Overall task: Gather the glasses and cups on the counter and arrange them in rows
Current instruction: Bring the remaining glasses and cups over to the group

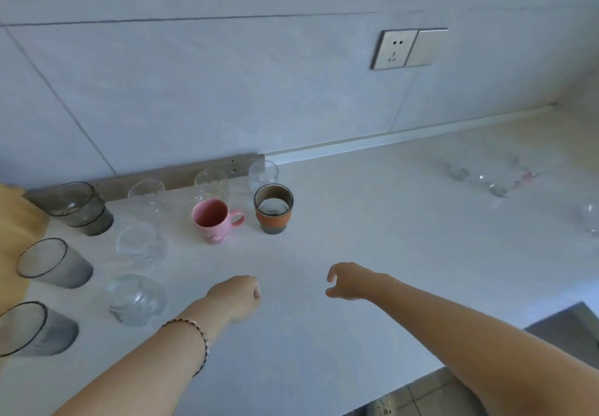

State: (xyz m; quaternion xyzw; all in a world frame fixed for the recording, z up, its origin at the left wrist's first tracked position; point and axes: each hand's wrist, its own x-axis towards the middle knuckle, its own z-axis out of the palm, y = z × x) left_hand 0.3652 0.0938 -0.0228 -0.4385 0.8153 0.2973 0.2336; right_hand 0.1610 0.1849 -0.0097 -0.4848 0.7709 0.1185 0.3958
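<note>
Left grip, right grip over counter between pink mug, front edge.

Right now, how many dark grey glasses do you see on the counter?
3, in a column at the left edge: back glass, middle glass, front glass. The back one may be two stacked.

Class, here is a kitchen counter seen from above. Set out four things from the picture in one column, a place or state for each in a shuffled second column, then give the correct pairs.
Things:
1. pink ceramic mug
2. dark glass cup with an orange-brown sleeve
3. silver wall socket plate
4. braided bracelet

Places or states:
a. round the left wrist
b. handle pointing right
c. on the tiled wall
d. rightmost of the gathered group on the white counter

Pairs: 1-b, 2-d, 3-c, 4-a.
</note>
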